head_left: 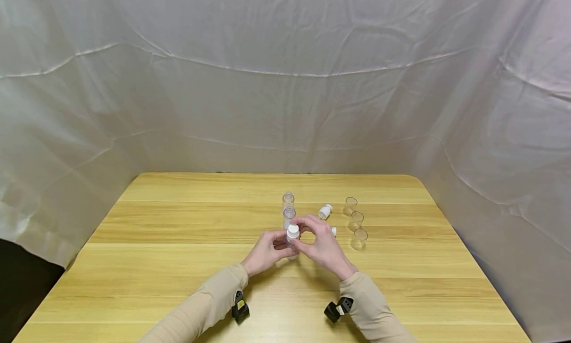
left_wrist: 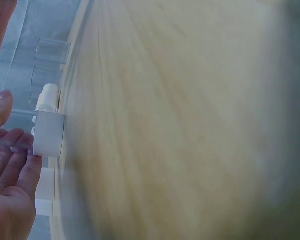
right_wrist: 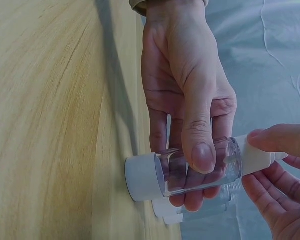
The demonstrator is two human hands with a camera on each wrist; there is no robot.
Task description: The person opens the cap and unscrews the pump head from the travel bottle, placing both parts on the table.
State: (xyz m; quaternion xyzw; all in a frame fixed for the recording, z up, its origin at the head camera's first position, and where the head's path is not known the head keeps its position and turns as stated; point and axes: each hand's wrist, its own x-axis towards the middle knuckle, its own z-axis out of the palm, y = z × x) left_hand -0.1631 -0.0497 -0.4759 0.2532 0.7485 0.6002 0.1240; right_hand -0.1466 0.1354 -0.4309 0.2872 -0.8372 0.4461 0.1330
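My left hand (head_left: 264,254) grips the clear body of a small bottle (right_wrist: 180,172), thumb on one side and fingers behind. This bottle has a white base (right_wrist: 143,177) and stands upright close over the wooden table. At its neck sits a white top piece (head_left: 293,230), which my right hand (head_left: 322,245) pinches between thumb and fingers. In the right wrist view, the right hand's fingers (right_wrist: 277,137) surround that white piece. In the left wrist view, the held bottle's white base (left_wrist: 48,134) shows beside the left fingers. Two more clear bottles (head_left: 288,200) stand just behind it.
Right of the bottles lie a white top piece (head_left: 325,212) and another white piece (head_left: 333,231), partly hidden by the right hand. Further right, three clear caps (head_left: 359,239) stand in a row. A grey cloth (head_left: 285,110) hangs behind the table (head_left: 178,283).
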